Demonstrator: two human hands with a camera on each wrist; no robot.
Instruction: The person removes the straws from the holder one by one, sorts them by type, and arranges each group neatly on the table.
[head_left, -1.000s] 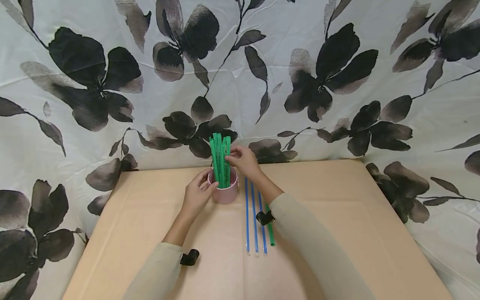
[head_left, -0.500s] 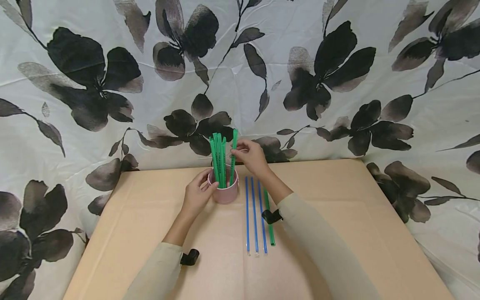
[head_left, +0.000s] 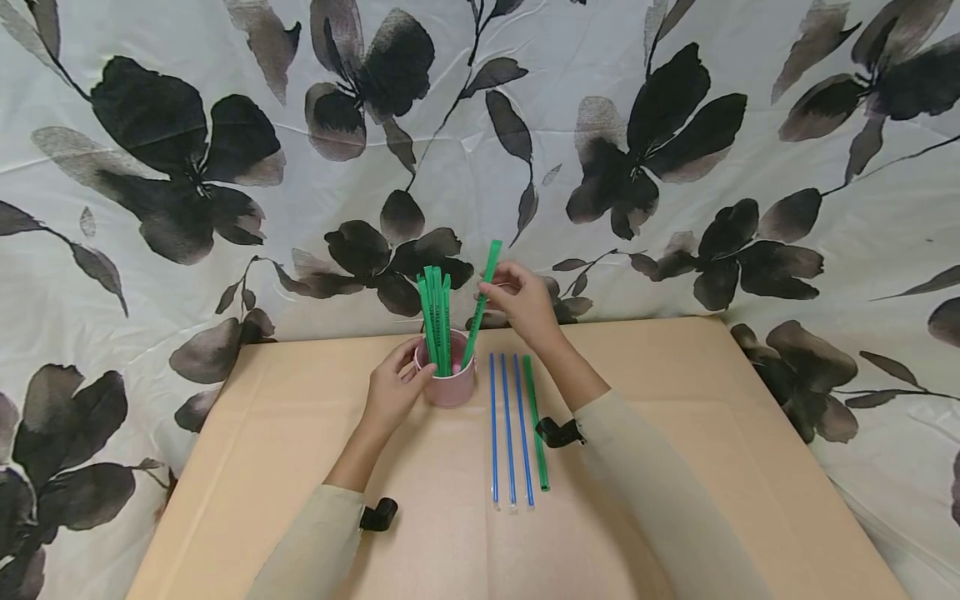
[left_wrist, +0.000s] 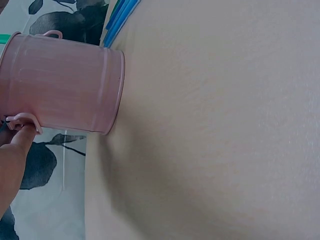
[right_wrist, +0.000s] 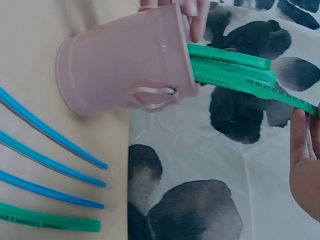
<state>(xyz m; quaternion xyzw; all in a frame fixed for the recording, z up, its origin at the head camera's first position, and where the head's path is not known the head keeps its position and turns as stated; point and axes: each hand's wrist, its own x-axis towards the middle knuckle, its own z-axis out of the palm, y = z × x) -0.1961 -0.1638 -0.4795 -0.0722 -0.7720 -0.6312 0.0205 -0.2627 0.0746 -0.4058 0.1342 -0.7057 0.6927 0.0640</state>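
My left hand (head_left: 393, 383) holds a small pink bucket (head_left: 452, 393) at its left side, the thumb at the rim. In the left wrist view a finger touches the bucket's side handle (left_wrist: 24, 120). Several green printed wrapped straws (head_left: 437, 317) stand upright in the bucket. My right hand (head_left: 528, 304) pinches one such green wrapped straw (head_left: 491, 265) near its upper end. That straw tilts to the right, its lower end still within the rim. In the right wrist view the fingers meet the straw's tip at the right edge.
On the tan table (head_left: 300, 433), right of the bucket, lie 3 blue straws (head_left: 511, 433) in clear wrappers, side by side. A green straw (head_left: 537, 433) lies parallel to them on the right. Behind the table hangs a white floral cloth (head_left: 480, 192).
My right hand has separated one green straw from the bunch, moving it right and slightly up so that it leans over the bucket's right rim. The left hand and bucket have stayed put.
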